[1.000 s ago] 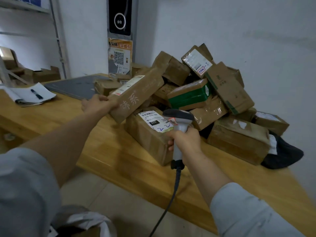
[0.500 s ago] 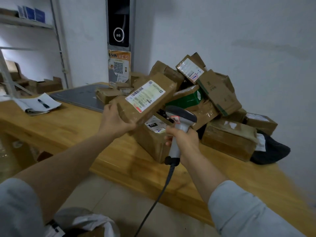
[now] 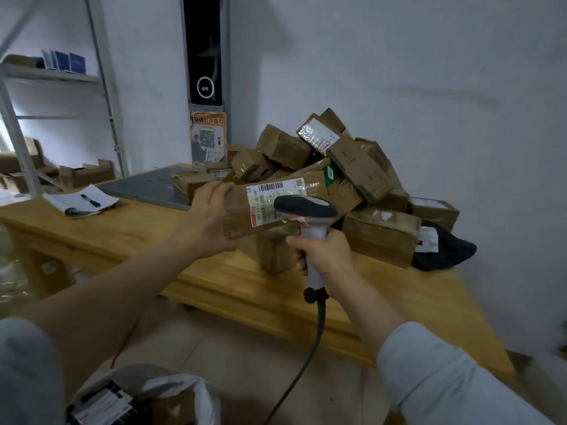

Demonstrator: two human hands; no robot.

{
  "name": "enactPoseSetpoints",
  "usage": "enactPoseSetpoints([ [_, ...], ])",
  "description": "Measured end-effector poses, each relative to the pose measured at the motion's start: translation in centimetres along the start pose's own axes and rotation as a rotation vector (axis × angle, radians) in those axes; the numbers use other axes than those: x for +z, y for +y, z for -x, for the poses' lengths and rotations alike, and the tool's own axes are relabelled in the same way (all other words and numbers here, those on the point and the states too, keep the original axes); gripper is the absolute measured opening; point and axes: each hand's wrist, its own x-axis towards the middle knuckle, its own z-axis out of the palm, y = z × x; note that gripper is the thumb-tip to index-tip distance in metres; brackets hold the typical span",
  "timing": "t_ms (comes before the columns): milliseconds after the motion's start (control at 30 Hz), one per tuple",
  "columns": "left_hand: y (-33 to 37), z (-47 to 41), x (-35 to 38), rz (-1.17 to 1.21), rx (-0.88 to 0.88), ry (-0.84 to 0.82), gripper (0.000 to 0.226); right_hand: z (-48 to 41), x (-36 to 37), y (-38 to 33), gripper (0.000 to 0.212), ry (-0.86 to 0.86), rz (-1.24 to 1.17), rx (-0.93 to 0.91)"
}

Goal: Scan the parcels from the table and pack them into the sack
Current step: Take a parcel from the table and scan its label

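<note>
Two hands are raised over the near edge of the wooden table (image 3: 138, 228), each clamped on its own item. Well to the left of the left hand, an open notebook (image 3: 81, 200) with a pen on it lies on the wood. Below the left forearm, at the bottom edge of view, the white sack (image 3: 199, 394) gapes open, with a labelled package showing inside it.

The left hand (image 3: 211, 216) grips the left end of a long brown cardboard parcel (image 3: 236, 210): fingers curl over its top edge and the palm presses against the end. The parcel is held off the table, roughly level, and is wrapped in clear tape. A white shipping label (image 3: 270, 200) with a barcode and a red strip at its lower edge faces the camera.

Just right of the left hand, the dark head of a grey handheld scanner (image 3: 303, 207) overlaps the label's right side. Whether it touches the parcel cannot be told. The right hand (image 3: 325, 253) is wrapped tight round the scanner's pale handle below the head, and a grey cable (image 3: 306, 357) hangs from the handle's base toward the floor.

Behind and to the right of both hands, a heap of brown parcels (image 3: 362, 167) is stacked against the wall. At its right end, well right of the right hand, a black pouch (image 3: 445, 250) lies on the table.
</note>
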Motion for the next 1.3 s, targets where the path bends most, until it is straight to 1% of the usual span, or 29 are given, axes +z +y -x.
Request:
enactPoseSetpoints([
  [167, 0.7, 0.7, -1.6, -0.072, 0.042, -0.012, 0.108, 1.6, -0.1, -0.7, 0.014, -0.006, 0.034, -0.067],
  [267, 0.7, 1.1, -2.4, -0.098, 0.058, -0.007, 0.108, 2.3, -0.2, -1.1, 0.017, -0.008, 0.033, -0.091],
  [633, 0.2, 2.2, -4.4, -0.100, 0.071, 0.016, 0.106, 3.8, 0.1, -2.1, 0.015, -0.033, 0.028, -0.119],
  [900, -0.7, 2.8, -5.2, -0.113, 0.084, 0.026, 0.106, 3.9, 0.8, -2.0, 0.012, -0.063, 0.075, -0.149],
  [1000, -1.0, 3.0, -5.4, -0.096, 0.087, 0.036, 0.106, 3.6, 1.2, -1.9, 0.013, -0.047, 0.078, -0.159],
  [1133, -1.6, 3.5, -5.7, -0.096, 0.090, 0.044, 0.106, 3.3, 1.5, -1.9, 0.012, -0.034, -0.001, -0.168],
  [1200, -1.8, 3.8, -5.9, -0.080, 0.088, 0.044, 0.105, 3.0, 1.4, -1.8, 0.011, 0.013, -0.044, -0.177],
  [1233, -2.0, 4.2, -6.1, -0.068, 0.081, 0.042, 0.105, 2.8, 1.4, -1.7, 0.013, 0.053, -0.077, -0.172],
  [1300, -2.6, 5.0, -6.4, -0.053, 0.063, 0.029, 0.106, 2.0, 1.2, -1.3, 0.027, 0.136, -0.156, -0.131],
])
